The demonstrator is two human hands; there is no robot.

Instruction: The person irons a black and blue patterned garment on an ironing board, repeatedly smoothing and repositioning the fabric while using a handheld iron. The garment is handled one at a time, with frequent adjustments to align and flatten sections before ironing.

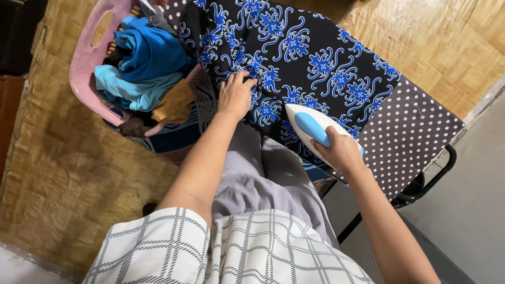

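Note:
A black cloth with a blue floral pattern [302, 53] lies spread over an ironing board with a brown, white-dotted cover [406, 137]. My left hand [236, 94] rests flat on the cloth near its left edge, fingers apart. My right hand [338, 151] grips the blue handle of a white iron [310, 126], which sits sole-down on the cloth at the board's near edge.
A pink laundry basket [92, 44] with blue, teal and mustard clothes stands left of the board on a woven mat [75, 168]. The board's black metal legs [426, 186] stick out at the right over a grey floor. Dark wooden furniture lines the left edge.

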